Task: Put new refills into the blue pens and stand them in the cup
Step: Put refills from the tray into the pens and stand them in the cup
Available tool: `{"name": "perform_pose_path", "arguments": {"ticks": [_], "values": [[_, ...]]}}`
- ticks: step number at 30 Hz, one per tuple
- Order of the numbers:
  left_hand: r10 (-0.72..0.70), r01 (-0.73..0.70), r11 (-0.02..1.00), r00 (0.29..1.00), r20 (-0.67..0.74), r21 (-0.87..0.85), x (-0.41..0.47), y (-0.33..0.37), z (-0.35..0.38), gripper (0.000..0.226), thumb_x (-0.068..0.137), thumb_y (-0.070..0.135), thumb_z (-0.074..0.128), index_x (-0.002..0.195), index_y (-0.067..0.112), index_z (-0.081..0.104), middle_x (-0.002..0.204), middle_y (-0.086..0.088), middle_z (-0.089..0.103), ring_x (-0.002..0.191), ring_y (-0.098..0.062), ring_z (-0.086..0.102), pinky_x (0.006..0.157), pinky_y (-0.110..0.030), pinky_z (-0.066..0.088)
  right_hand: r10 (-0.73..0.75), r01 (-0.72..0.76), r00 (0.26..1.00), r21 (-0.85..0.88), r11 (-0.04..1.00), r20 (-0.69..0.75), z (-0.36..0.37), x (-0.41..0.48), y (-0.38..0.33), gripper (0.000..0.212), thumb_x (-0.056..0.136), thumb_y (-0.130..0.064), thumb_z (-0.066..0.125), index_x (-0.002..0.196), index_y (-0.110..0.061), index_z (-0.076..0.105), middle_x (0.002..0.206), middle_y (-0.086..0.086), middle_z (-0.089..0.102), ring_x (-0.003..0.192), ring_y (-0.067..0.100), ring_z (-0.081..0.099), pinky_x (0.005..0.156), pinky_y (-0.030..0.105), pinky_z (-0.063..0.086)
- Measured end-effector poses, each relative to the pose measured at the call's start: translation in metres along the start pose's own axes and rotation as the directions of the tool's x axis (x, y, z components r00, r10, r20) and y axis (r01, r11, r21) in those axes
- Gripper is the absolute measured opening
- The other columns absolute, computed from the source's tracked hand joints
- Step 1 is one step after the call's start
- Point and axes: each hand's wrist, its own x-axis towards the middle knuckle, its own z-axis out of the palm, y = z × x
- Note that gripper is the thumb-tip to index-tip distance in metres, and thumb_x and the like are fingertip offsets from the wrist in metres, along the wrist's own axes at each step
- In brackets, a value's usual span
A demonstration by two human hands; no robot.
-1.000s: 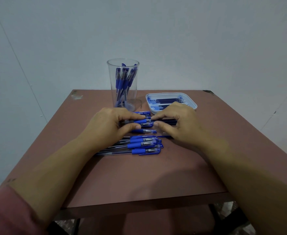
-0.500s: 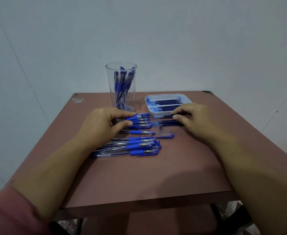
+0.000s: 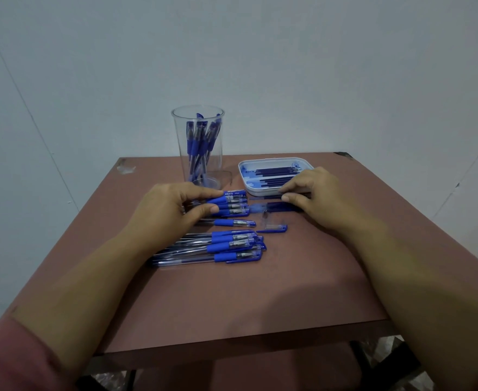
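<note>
We are gripping a bundle of blue pens [image 3: 230,206] in our left hand [image 3: 170,210] while our right hand [image 3: 314,193] is pinching refills [image 3: 274,206] lying just before the tray [image 3: 277,190]; next we are likely needing to feed one refill into a barrel, with the cup [image 3: 198,165] standing behind

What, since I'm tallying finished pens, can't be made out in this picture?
Head view:
- Number of pens in the cup: they overlap and are too small.
- Barrels of the pen bundle the left hand grips: its palm covers them.
- End of the refill the right hand pinches: fingers and blur hide it.
- Print on the top pen: too small.
</note>
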Motion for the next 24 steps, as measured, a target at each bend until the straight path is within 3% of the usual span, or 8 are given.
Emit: {"name": "perform_pose_path", "arguments": {"ticks": [3, 8, 10, 14, 21, 24], "values": [[0.000, 0.000, 1.000, 1.000, 0.003, 0.003, 0.000, 0.000, 0.000, 0.032, 0.083, 0.030, 0.073, 0.114, 0.037, 0.069, 0.087, 0.034, 0.060, 0.083, 0.013, 0.058, 0.072, -0.010, 0.041, 0.021, -0.022, 0.999, 0.003, 1.000, 0.031, -0.010, 0.016, -0.003, 0.014, 0.087, -0.026, 0.070, 0.101, -0.026, 0.074, 0.093, -0.015, 0.059, 0.100, 0.013, 0.050, 0.086, 0.028, 0.037], [-0.028, 0.028, 1.000, 1.000, 0.002, -0.012, 0.002, -0.003, 0.001, 0.030, 0.083, 0.031, 0.074, 0.112, 0.039, 0.070, 0.089, 0.029, 0.066, 0.083, 0.007, 0.062, 0.076, -0.020, 0.049, 0.136, -0.129, 0.951, -0.044, 0.991, 0.277, -0.026, 0.050, -0.008, 0.024, 0.093, -0.031, 0.063, 0.117, -0.031, 0.067, 0.111, -0.012, 0.054, 0.100, 0.007, 0.047, 0.065, 0.008, 0.028], [-0.028, 0.028, 1.000, 1.000, -0.001, -0.003, 0.002, -0.003, 0.000, 0.030, 0.083, 0.031, 0.074, 0.111, 0.040, 0.070, 0.089, 0.028, 0.067, 0.082, 0.005, 0.063, 0.076, -0.024, 0.053, 0.172, -0.155, 0.913, -0.074, 0.985, 0.370, -0.024, 0.061, -0.007, 0.029, 0.093, -0.031, 0.063, 0.122, -0.032, 0.065, 0.115, -0.012, 0.053, 0.100, 0.006, 0.045, 0.066, 0.014, 0.031], [-0.026, 0.026, 1.000, 1.000, 0.001, 0.006, 0.003, -0.004, 0.001, 0.031, 0.082, 0.033, 0.073, 0.111, 0.043, 0.069, 0.087, 0.032, 0.063, 0.084, 0.006, 0.062, 0.077, -0.024, 0.053, 0.193, -0.185, 0.866, -0.062, 0.981, 0.462, -0.007, 0.077, 0.004, 0.034, 0.089, -0.030, 0.069, 0.123, -0.028, 0.066, 0.128, -0.006, 0.061, 0.103, 0.006, 0.049, 0.086, 0.023, 0.035], [-0.020, 0.021, 1.000, 1.000, 0.009, -0.013, 0.005, -0.002, 0.002, 0.032, 0.081, 0.036, 0.071, 0.109, 0.051, 0.063, 0.091, 0.028, 0.067, 0.085, 0.006, 0.063, 0.075, -0.019, 0.051, 0.156, -0.141, 0.860, -0.068, 0.988, 0.487, 0.007, 0.085, 0.011, 0.028, 0.088, -0.025, 0.070, 0.116, -0.023, 0.070, 0.116, -0.007, 0.065, 0.098, 0.007, 0.054, 0.087, 0.024, 0.038], [-0.026, 0.027, 1.000, 1.000, 0.012, -0.014, 0.005, -0.001, 0.002, 0.033, 0.081, 0.036, 0.070, 0.109, 0.052, 0.061, 0.090, 0.028, 0.067, 0.083, 0.006, 0.062, 0.075, -0.020, 0.052, 0.157, -0.163, 0.861, -0.031, 0.986, 0.484, 0.009, 0.086, 0.013, 0.017, 0.088, -0.024, 0.071, 0.104, -0.024, 0.072, 0.104, -0.010, 0.064, 0.092, 0.005, 0.056, 0.083, 0.024, 0.040]]}}
